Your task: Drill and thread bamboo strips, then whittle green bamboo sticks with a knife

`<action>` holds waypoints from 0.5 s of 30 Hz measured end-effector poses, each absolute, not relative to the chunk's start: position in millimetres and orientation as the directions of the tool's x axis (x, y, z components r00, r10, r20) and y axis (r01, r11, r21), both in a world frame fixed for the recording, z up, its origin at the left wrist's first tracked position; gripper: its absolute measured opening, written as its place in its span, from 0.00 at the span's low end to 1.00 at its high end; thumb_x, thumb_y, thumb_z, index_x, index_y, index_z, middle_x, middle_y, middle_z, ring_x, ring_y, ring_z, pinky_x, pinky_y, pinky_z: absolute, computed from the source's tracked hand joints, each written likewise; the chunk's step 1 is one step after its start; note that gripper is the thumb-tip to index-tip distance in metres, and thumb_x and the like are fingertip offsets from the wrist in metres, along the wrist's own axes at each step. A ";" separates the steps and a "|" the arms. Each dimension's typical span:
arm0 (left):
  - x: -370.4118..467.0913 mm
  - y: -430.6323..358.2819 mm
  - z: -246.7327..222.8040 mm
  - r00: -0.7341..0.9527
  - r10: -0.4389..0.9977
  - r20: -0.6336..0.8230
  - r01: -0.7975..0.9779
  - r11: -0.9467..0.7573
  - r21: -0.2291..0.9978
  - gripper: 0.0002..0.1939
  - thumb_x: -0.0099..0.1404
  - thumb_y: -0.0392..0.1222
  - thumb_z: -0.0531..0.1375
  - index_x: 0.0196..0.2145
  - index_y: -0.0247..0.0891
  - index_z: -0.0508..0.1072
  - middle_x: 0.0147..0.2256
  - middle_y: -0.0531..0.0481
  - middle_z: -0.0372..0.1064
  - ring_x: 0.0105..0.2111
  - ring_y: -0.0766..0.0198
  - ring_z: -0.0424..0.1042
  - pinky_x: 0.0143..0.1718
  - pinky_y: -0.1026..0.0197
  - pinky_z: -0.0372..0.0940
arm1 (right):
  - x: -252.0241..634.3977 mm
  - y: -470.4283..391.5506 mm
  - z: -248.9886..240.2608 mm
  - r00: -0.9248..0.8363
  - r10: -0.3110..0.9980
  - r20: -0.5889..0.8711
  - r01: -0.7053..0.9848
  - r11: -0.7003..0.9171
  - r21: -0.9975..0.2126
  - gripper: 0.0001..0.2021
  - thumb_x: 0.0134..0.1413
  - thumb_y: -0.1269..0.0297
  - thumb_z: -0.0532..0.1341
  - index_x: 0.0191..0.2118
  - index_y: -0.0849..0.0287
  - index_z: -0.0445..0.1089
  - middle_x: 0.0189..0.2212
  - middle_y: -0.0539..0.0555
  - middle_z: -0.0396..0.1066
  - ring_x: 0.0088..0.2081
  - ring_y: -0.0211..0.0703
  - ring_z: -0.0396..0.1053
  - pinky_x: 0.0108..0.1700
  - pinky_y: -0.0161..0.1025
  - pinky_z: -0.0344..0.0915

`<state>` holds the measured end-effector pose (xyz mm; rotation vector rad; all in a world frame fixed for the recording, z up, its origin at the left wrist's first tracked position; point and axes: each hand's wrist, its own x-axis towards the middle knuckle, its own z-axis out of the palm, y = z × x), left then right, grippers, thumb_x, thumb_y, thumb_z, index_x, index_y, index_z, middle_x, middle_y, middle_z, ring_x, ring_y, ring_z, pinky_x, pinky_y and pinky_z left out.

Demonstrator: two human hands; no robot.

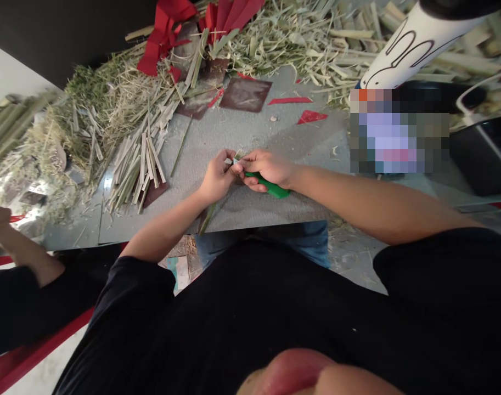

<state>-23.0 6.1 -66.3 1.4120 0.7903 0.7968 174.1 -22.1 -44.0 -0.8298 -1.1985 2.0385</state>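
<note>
Over the front of the table, my left hand [218, 176] is closed on a thin greenish bamboo strip [209, 216], whose lower end slants down past the table edge. My right hand [271, 169] grips a green-handled knife [278, 189]. Its blade is mostly hidden by the fingers, close against the strip's upper end. The fingertips of both hands nearly meet there. To the left lies a bundle of cut bamboo strips [137, 164], and a single thin strip [181, 147] lies on the tabletop near it.
Heaps of shavings [275, 44] cover the back of the grey table [217, 142]. Red cloth [168, 33] and brown sandpaper squares [246, 94] lie before them. A white tumbler [415, 49] and a dark device [480, 159] stand right. Another person's arm [23, 247] is at the left.
</note>
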 end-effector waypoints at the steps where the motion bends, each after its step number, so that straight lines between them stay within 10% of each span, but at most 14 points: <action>1: -22.7 6.1 -65.8 0.511 0.860 -0.005 -0.002 0.006 1.000 0.43 0.57 0.83 0.74 0.42 0.45 0.62 0.23 0.59 0.73 0.16 0.74 0.59 0.19 0.65 0.53 | 172.7 -22.7 -43.7 -0.582 0.788 -0.200 -0.199 -0.376 -0.905 0.22 0.77 0.50 0.69 0.34 0.59 0.68 0.18 0.46 0.62 0.14 0.35 0.61 0.14 0.30 0.57; 15: -21.4 -4.7 -55.9 0.476 0.878 0.050 -0.030 -0.040 0.999 0.44 0.55 0.79 0.78 0.43 0.45 0.62 0.22 0.60 0.74 0.17 0.73 0.63 0.19 0.66 0.53 | 182.6 -20.1 -38.7 -0.709 0.669 -0.223 -0.184 -0.481 -0.857 0.15 0.79 0.60 0.65 0.37 0.60 0.68 0.17 0.46 0.61 0.13 0.35 0.60 0.14 0.31 0.57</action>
